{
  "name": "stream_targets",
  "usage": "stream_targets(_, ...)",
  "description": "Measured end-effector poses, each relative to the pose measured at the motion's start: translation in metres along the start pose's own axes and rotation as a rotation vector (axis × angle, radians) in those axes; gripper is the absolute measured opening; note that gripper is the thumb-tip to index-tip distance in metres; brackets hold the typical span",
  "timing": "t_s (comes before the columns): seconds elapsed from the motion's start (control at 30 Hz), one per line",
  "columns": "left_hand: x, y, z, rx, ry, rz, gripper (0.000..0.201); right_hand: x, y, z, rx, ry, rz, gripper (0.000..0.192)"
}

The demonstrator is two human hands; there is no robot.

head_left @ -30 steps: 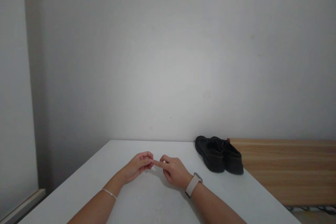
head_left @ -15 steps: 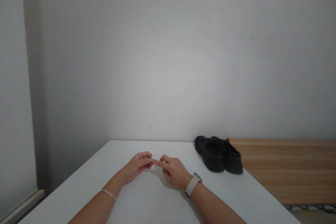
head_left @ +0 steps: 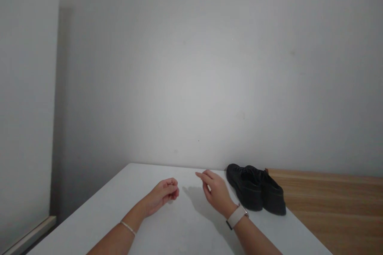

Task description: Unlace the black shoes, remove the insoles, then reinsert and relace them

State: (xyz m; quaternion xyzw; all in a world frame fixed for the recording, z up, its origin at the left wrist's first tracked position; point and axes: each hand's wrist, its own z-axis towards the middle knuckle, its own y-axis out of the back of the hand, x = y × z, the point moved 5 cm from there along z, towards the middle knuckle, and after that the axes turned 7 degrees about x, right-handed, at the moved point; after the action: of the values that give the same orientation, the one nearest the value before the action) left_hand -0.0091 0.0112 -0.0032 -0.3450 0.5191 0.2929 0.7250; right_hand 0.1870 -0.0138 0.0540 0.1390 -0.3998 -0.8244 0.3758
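the left hand (head_left: 161, 195) rests on the white table (head_left: 185, 227), fingers curled loosely into the palm and closed on nothing visible. a thin bracelet (head_left: 128, 227) circles the left wrist. the right hand (head_left: 216, 192) is raised slightly above the table surface, fingers loosely spread and slack, index finger extended toward the left; it grips nothing. a pale-strapped watch (head_left: 237, 216) sits on the right wrist. the two hands are apart, with bare tabletop between them.

a pair of black shoes (head_left: 254, 187) stands on the far right part of the table, side by side and touching, toes pointed toward the person. the right hand is near the nearer shoe but does not contact it. a wooden surface (head_left: 335, 203) adjoins the table on the right, just beside the shoes. a plain grey wall (head_left: 191, 67) stands behind the table.
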Motion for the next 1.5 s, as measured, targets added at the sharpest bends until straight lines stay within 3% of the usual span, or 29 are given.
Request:
stream_targets(0.17, -0.001, 0.002, 0.001, -0.004, -0.007, -0.003, 0.023, -0.065, 0.059, -0.023, -0.163, -0.292, -0.364, 0.023)
stream_targets(0.27, -0.001, 0.002, 0.001, -0.007, -0.017, 0.002, 0.024, -0.100, 0.077, -0.051, -0.081, -0.404, -0.548, 0.023)
stream_targets(0.43, 0.001, 0.003, 0.003, 0.003, -0.026, -0.016, 0.023, -0.137, 0.069, -0.091, 0.151, -0.379, -0.595, 0.030)
stream_targets(0.53, 0.002, 0.003, 0.004, 0.000, -0.017, -0.007, 0.022, -0.141, 0.056, -0.099, 0.163, -0.329, -0.481, 0.029)
stream_targets(0.63, 0.004, 0.004, 0.005, -0.002, -0.005, 0.000, 0.023, -0.123, 0.043, -0.095, 0.067, -0.252, -0.330, 0.030)
stream_targets(0.73, 0.006, 0.006, 0.006, -0.020, -0.003, 0.011, 0.024, -0.084, 0.031, -0.085, 0.005, -0.180, -0.202, 0.024)
stream_targets(0.93, 0.005, 0.005, 0.007, -0.052, -0.022, 0.085, 0.027, 0.019, 0.007, -0.061, 0.045, -0.042, 0.024, 0.014)
stream_targets(1.07, -0.002, 0.002, 0.006, -0.072, -0.073, 0.187, 0.028, 0.066, -0.011, -0.044, 0.097, -0.024, 0.117, 0.008)
stream_targets(1.2, -0.011, 0.000, 0.007, -0.115, -0.167, 0.347, 0.029, 0.086, -0.027, -0.031, 0.124, -0.023, 0.155, 0.005)
stream_targets(1.3, -0.019, -0.008, 0.010, -0.083, -0.249, 0.499, 0.030, 0.089, -0.032, -0.024, 0.116, -0.005, 0.179, 0.005)
stream_targets(1.5, -0.031, -0.024, 0.017, -0.096, -0.380, 0.736, 0.026, 0.074, -0.008, -0.002, 0.114, 0.178, 0.216, 0.012)
